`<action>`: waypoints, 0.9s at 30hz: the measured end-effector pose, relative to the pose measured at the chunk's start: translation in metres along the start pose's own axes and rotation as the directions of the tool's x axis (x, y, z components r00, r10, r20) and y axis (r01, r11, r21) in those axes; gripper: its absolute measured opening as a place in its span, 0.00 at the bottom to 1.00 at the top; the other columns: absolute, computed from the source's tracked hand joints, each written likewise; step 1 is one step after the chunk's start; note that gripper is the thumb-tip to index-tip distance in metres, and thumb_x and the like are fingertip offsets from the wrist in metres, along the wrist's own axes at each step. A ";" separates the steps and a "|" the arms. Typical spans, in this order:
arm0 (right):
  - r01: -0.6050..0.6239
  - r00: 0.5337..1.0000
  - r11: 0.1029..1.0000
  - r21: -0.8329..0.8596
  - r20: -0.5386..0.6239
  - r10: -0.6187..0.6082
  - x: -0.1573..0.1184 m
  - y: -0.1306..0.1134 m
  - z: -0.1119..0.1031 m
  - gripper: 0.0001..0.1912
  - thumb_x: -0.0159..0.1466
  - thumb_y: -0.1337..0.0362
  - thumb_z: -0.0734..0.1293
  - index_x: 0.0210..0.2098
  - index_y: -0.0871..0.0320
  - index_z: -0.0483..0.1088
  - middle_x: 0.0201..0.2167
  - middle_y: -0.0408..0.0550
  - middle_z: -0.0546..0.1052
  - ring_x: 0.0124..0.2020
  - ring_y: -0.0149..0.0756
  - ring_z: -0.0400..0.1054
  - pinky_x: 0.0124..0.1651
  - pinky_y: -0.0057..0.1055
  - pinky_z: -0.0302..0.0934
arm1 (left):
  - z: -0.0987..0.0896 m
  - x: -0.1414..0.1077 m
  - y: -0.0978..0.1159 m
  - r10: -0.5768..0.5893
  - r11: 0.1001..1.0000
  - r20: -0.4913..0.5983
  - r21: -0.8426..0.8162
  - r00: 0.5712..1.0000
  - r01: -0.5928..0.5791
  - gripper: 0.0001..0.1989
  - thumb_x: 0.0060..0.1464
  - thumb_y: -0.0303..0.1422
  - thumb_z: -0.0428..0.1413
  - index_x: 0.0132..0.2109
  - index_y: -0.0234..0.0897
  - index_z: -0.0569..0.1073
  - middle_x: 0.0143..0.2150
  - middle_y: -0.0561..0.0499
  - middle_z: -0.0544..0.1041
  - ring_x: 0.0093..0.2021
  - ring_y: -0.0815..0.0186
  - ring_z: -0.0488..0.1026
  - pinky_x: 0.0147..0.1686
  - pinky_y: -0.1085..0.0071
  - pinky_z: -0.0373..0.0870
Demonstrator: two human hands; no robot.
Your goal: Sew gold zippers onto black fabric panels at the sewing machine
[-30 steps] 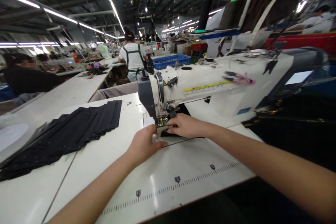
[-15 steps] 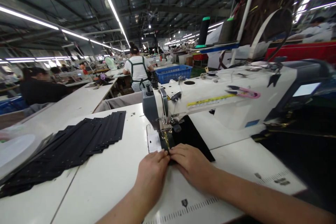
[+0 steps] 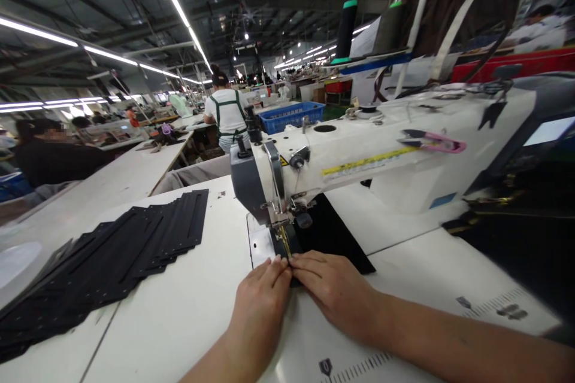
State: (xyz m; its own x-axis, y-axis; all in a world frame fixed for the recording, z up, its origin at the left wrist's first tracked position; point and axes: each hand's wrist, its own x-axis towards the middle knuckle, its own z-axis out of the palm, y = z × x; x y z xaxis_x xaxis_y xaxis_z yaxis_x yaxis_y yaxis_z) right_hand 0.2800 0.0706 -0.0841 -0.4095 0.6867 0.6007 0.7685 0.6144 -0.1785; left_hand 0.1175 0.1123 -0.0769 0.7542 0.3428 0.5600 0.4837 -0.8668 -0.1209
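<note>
In the head view, a black fabric panel (image 3: pixel 336 236) lies flat under the head of a white sewing machine (image 3: pixel 381 149). Along its left part runs a zipper (image 3: pixel 286 244) with gold teeth, passing beneath the presser foot. My left hand (image 3: pixel 262 305) has its fingers closed together on the near end of the zipper, left of the gold line. From the other side my right hand (image 3: pixel 339 287) meets it, fingers pressed together on the same end. The fingertips nearly touch, just in front of the needle area. Palms and thumbs hide the panel's near edge.
Left of the machine, a fanned stack of black panels (image 3: pixel 130 245) covers part of the white table (image 3: pixel 179 317). Pink-handled thread snips (image 3: pixel 433 140) lie against the machine arm. A blue crate (image 3: pixel 291 116) and a co-worker (image 3: pixel 227 111) are beyond.
The whole view has shifted slightly, with the machine appearing a little larger. Both hands keep their hold at the zipper's near end, with little visible movement relative to the needle.
</note>
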 end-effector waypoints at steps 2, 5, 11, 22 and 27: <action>0.009 1.000 1.000 -0.005 0.000 -0.009 0.003 0.003 0.001 0.12 0.59 0.76 0.58 0.37 0.69 0.72 0.37 0.55 0.76 0.39 0.39 0.69 0.45 0.32 0.65 | 0.002 0.003 -0.004 0.000 1.000 -0.002 -0.008 1.000 0.000 0.14 0.54 0.20 0.42 0.36 0.31 0.72 0.37 0.44 0.77 0.36 0.62 0.75 0.38 0.65 0.75; 0.016 1.000 1.000 -0.020 0.014 -0.016 0.008 0.008 0.002 0.12 0.60 0.76 0.58 0.37 0.68 0.72 0.36 0.54 0.76 0.38 0.39 0.69 0.45 0.32 0.66 | 0.005 0.007 -0.010 -0.005 0.999 0.000 -0.031 1.000 0.005 0.13 0.55 0.21 0.42 0.35 0.32 0.71 0.36 0.45 0.77 0.35 0.62 0.75 0.38 0.65 0.75; 0.012 0.999 0.999 -0.039 0.032 -0.011 0.017 0.021 0.008 0.11 0.59 0.77 0.59 0.37 0.67 0.71 0.38 0.54 0.76 0.40 0.38 0.69 0.46 0.32 0.65 | 0.009 0.017 -0.024 0.017 0.996 0.005 -0.085 1.000 -0.016 0.12 0.56 0.23 0.43 0.35 0.32 0.70 0.33 0.46 0.76 0.33 0.62 0.74 0.34 0.65 0.74; 0.009 0.998 0.982 -0.189 -0.051 -0.019 0.013 0.016 0.014 0.12 0.61 0.72 0.61 0.41 0.71 0.71 0.42 0.59 0.74 0.44 0.41 0.69 0.49 0.33 0.65 | 0.006 0.011 -0.025 -0.069 0.996 0.045 -0.061 0.997 0.072 0.13 0.57 0.26 0.43 0.40 0.32 0.71 0.40 0.42 0.75 0.39 0.59 0.74 0.38 0.62 0.74; 0.051 0.998 0.959 -0.277 -0.019 -0.058 0.004 0.013 0.014 0.12 0.59 0.74 0.61 0.42 0.72 0.71 0.43 0.62 0.73 0.45 0.43 0.68 0.48 0.34 0.65 | 0.005 -0.002 -0.025 0.032 0.999 0.035 0.007 0.999 -0.032 0.13 0.58 0.25 0.43 0.41 0.30 0.72 0.42 0.41 0.76 0.44 0.57 0.73 0.45 0.56 0.71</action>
State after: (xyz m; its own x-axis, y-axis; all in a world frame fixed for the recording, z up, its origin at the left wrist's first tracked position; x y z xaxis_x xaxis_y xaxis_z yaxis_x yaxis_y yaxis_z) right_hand 0.2811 0.0866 -0.0945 -0.4439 0.6422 0.6249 0.8530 0.5164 0.0753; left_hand 0.1061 0.1357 -0.0793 0.7843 0.3271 0.5271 0.4623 -0.8748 -0.1450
